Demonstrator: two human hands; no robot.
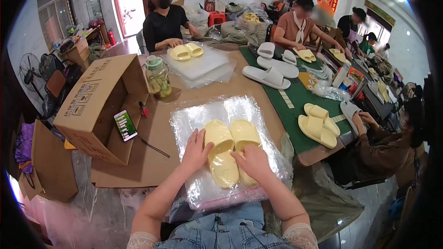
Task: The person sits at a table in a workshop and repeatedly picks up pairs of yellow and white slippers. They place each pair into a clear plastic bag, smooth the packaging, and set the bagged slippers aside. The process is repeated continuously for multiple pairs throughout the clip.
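Observation:
A pair of pale yellow slippers point(224, 168) lies side by side on a stack of clear plastic bags point(194, 193) in front of me. Glare on the slippers looks like film over them, but I cannot tell for sure that they are inside a bag. My left hand point(195, 151) rests flat along the left slipper's outer side, fingers stretched forward and thumb toward its strap. With bent fingers, my right hand point(254, 161) grips the right slipper near its strap opening; part of that slipper is hidden beneath it.
Left on the table stand an open cardboard box point(104, 83) with a phone point(125, 125) against it and a glass jar point(158, 80). Grey slippers point(267, 77) and another yellow pair point(318, 127) lie on a green mat point(295, 106). Co-workers point(166, 23) sit around the table.

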